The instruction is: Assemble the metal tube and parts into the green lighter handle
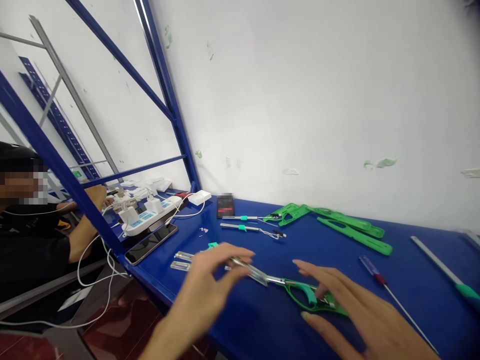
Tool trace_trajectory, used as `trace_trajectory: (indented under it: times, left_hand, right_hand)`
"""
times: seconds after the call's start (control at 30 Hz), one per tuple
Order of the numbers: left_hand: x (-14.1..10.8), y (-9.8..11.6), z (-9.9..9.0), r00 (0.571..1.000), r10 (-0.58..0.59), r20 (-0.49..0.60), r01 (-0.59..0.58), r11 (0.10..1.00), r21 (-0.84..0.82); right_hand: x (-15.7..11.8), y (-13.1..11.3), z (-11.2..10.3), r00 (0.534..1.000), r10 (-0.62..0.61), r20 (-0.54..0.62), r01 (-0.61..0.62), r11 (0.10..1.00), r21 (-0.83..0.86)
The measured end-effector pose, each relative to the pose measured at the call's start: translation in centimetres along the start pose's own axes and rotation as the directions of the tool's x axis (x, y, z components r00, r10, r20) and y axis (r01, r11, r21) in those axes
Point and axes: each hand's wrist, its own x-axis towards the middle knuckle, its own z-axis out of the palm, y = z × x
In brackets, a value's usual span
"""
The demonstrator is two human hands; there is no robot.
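Note:
My left hand [210,277] pinches a clear plastic fuel tank [258,275] between thumb and fingers. The tank's far end is close to a metal tube [276,280]; whether they touch I cannot tell. This tube runs into a green lighter handle shell [292,299] with a teal trigger [310,294]. Over the shell's right part is my right hand [348,305], its fingers apart, hiding some of it. Two more clear tanks [180,266] lie left of my left hand. Behind are two metal rods [240,227] with teal pieces and thin wires.
Green handle shells [348,230] lie along the wall. A screwdriver [371,270] and a metal rod [435,260] are at right. A phone [152,244], a power strip [153,217] and a dark box [225,206] sit at left. Beyond the blue frame [90,215] sits another person [33,235].

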Motion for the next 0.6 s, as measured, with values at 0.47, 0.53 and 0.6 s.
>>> trace_trajectory:
  times: [0.47, 0.53, 0.6]
  left_hand:
    - [7.9, -4.9, -5.5, 0.992, -0.087, -0.093, 0.111, 0.947, 0.3]
    - [9.8, -7.3, -8.2, 0.982, -0.17, -0.085, 0.189, 0.908, 0.373]
    - [10.9, -9.4, -9.7, 0.969, -0.24, -0.064, 0.244, 0.876, 0.415]
  right_hand:
    - [1.5, 1.0, -0.6, 0.955, 0.277, 0.104, -0.296, 0.895, 0.333]
    - [1.7, 0.7, -0.7, 0.952, 0.292, 0.089, -0.304, 0.884, 0.356]
    - [1.8, 0.4, -0.5, 0.951, 0.297, 0.082, -0.305, 0.877, 0.371]
